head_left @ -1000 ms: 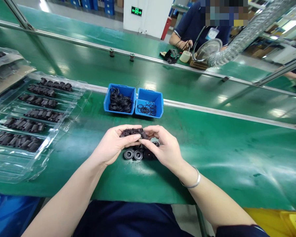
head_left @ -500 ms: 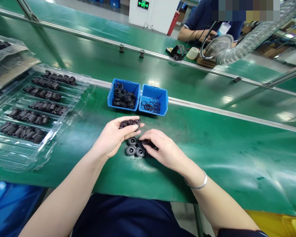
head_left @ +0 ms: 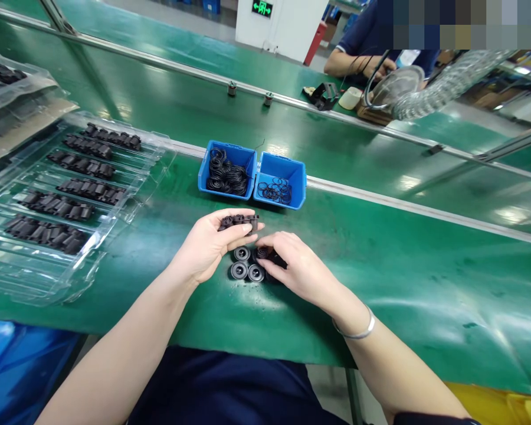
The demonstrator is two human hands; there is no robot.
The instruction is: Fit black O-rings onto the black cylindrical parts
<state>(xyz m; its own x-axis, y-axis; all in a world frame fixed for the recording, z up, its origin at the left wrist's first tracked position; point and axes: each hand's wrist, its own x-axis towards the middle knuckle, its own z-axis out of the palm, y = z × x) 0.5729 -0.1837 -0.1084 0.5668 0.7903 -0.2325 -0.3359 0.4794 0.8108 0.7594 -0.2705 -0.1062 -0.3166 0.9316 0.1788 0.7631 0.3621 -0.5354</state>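
My left hand [head_left: 212, 242] is closed around a row of small black parts [head_left: 239, 221], thumb across them, just above the green table. To its right, my right hand [head_left: 296, 265] pinches a small black round part [head_left: 262, 252] between thumb and fingers. Below and between the hands, several black round pieces [head_left: 239, 271] with ringed tops sit close together on the table; my right hand hides some of them. Beyond the hands stand two blue bins side by side, the left bin [head_left: 203, 177] with many black rings, the right bin [head_left: 298, 189] with fewer.
Clear plastic trays [head_left: 92, 260] holding rows of black parts cover the left of the green table [head_left: 425, 283]. A metal rail [head_left: 380, 203] runs behind the bins. Across the table, a person [head_left: 358, 56] works beside a clear flexible duct [head_left: 446, 82].
The whole view has shifted slightly. My right fingers have parted a little, showing more of the small round part between them. My left hand keeps its hold on the black parts.
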